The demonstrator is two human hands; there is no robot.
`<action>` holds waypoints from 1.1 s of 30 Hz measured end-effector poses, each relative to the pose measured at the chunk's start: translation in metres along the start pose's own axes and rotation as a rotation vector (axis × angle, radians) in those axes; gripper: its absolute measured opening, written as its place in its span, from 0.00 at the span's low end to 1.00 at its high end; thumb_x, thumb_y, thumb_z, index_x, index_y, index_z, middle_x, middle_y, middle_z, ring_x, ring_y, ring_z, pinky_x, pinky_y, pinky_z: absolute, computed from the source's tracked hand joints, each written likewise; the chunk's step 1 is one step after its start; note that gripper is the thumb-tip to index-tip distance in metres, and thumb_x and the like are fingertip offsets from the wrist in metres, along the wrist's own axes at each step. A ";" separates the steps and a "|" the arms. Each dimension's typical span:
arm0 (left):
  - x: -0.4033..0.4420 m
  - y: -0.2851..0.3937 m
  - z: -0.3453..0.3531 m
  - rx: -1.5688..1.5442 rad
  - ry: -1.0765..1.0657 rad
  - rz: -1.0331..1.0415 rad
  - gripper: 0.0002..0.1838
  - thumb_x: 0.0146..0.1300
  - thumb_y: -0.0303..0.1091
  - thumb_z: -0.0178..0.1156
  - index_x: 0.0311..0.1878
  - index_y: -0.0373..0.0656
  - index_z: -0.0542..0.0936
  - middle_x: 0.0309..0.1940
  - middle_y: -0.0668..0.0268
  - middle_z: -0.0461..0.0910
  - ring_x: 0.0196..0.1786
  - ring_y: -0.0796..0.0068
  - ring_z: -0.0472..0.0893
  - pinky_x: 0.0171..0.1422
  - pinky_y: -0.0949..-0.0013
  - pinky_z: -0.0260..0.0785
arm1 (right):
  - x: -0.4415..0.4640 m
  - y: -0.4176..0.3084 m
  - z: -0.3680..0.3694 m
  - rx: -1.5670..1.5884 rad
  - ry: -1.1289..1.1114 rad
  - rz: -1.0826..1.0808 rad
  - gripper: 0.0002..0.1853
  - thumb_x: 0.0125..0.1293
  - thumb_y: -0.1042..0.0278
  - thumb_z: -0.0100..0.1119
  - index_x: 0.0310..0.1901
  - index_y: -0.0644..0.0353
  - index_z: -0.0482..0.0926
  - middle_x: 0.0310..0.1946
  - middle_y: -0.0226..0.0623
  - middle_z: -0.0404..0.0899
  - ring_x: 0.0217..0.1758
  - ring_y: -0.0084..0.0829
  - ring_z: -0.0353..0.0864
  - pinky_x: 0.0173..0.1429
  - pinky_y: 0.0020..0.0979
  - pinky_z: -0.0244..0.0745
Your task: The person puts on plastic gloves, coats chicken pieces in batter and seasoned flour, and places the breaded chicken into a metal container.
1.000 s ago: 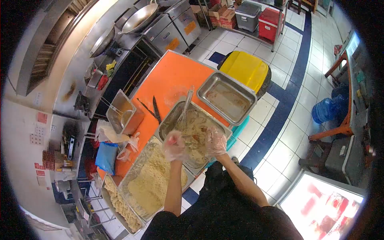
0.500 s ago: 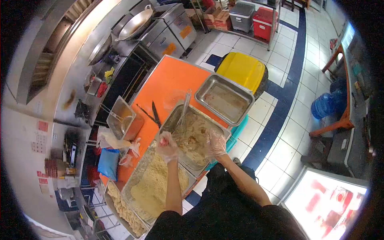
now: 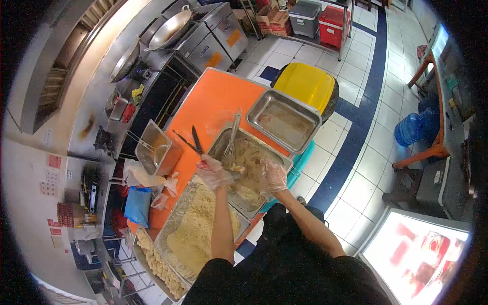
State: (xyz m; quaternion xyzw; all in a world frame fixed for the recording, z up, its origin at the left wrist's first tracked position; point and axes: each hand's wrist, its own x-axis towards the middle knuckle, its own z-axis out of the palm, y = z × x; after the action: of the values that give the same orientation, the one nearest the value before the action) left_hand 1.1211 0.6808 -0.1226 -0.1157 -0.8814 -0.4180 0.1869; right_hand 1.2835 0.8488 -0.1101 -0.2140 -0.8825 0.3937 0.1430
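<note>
My left hand (image 3: 214, 174), in a clear plastic glove, is over the near left corner of a metal tray of wet batter (image 3: 259, 145). Its fingers are curled, and something reddish shows at them that I cannot make out. My right hand (image 3: 273, 178), gloved too, is at the right side of the same tray, fingers loosely apart with nothing visible in them. A whisk (image 3: 234, 137) leans in the batter, handle on the far rim. Left of it, a wide tray of pale flour (image 3: 195, 226) sits partly under my left forearm.
Tongs (image 3: 196, 141) lie on the orange tabletop (image 3: 213, 99). A shallow metal pan (image 3: 284, 122) stands at the back right, beside a yellow-lidded bin (image 3: 307, 86). To the left are a deep metal container (image 3: 157, 150), a blue bag (image 3: 137, 206) and a tray of coated pieces (image 3: 157, 264).
My left hand has moved up and slightly right, toward the tongs' handles and the whisk. My right hand stays at the batter tray's right side, its fingers slightly more raised.
</note>
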 end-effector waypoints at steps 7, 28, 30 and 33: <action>-0.056 0.027 -0.039 -0.350 -0.078 -0.268 0.08 0.71 0.34 0.47 0.37 0.43 0.71 0.30 0.70 0.73 0.33 0.80 0.72 0.39 0.81 0.66 | -0.002 0.009 0.003 0.035 -0.042 -0.054 0.16 0.67 0.60 0.47 0.48 0.62 0.73 0.29 0.49 0.80 0.38 0.50 0.80 0.39 0.49 0.70; -0.057 0.058 -0.019 0.098 -0.008 -0.159 0.11 0.66 0.38 0.57 0.34 0.41 0.71 0.25 0.66 0.71 0.27 0.68 0.68 0.35 0.67 0.63 | -0.003 0.003 0.007 -0.010 0.061 -0.037 0.13 0.69 0.58 0.47 0.40 0.60 0.75 0.26 0.49 0.78 0.34 0.51 0.79 0.39 0.50 0.70; -0.063 0.026 -0.002 -0.187 0.154 -0.150 0.10 0.66 0.38 0.57 0.36 0.41 0.72 0.26 0.64 0.71 0.26 0.70 0.68 0.34 0.68 0.62 | 0.000 0.007 0.009 -0.001 0.078 -0.069 0.13 0.68 0.59 0.47 0.40 0.59 0.75 0.25 0.49 0.78 0.33 0.51 0.79 0.38 0.50 0.70; -0.037 0.019 -0.047 0.103 0.220 -0.173 0.12 0.67 0.40 0.56 0.34 0.41 0.71 0.24 0.63 0.70 0.26 0.71 0.69 0.33 0.68 0.62 | -0.002 0.011 0.012 -0.023 0.052 -0.072 0.12 0.66 0.59 0.49 0.41 0.58 0.75 0.25 0.49 0.78 0.32 0.51 0.78 0.38 0.50 0.70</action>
State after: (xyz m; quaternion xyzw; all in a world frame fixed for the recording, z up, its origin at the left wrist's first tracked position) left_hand 1.1723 0.6542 -0.0977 0.0169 -0.8826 -0.3970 0.2513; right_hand 1.2836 0.8468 -0.1260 -0.1942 -0.8901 0.3722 0.1776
